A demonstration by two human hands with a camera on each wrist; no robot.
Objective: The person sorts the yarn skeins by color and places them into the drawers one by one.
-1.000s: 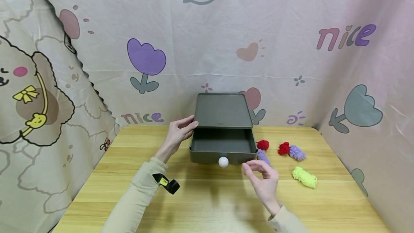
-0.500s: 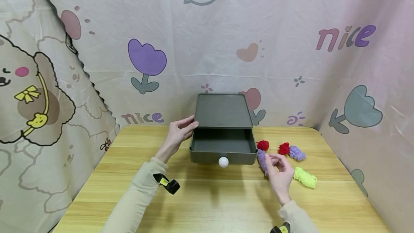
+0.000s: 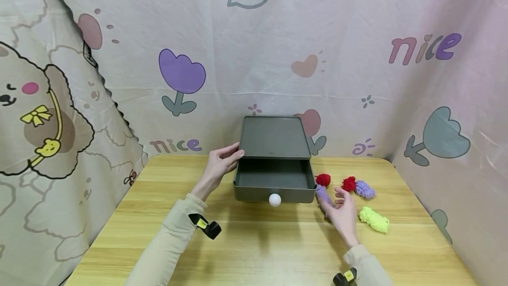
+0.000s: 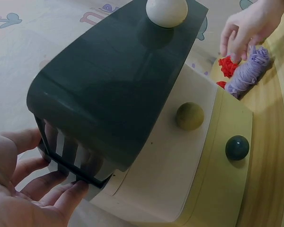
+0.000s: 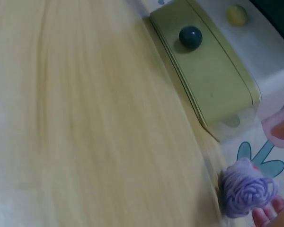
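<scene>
A small drawer unit (image 3: 274, 136) has its dark green top drawer (image 3: 254, 194) pulled out, with a white knob (image 3: 274, 200) on the front. My left hand (image 3: 218, 162) rests against the unit's upper left side; in the left wrist view its extended fingers (image 4: 45, 182) touch the dark side wall. Right of the unit lies a purple yarn bundle (image 3: 322, 191), with a red yarn bundle (image 3: 323, 179) just behind it. My right hand (image 3: 344, 217) is at the purple bundle, thumb and fingers spread apart. The right wrist view shows fingertips (image 5: 260, 216) beside the purple yarn (image 5: 248, 189).
Farther right lie another red bundle (image 3: 349, 183), another purple one (image 3: 364, 190) and a yellow-green one (image 3: 374, 220) on the wooden table (image 3: 246, 250). Below the top drawer are a closed white drawer (image 4: 156, 156) and a closed yellow drawer (image 4: 222, 184). A printed cloth (image 3: 254, 56) hangs behind.
My right hand has moved rightward from the drawer's front corner to the purple yarn, and its thumb and fingers have spread. The left hand stays at the unit's side.
</scene>
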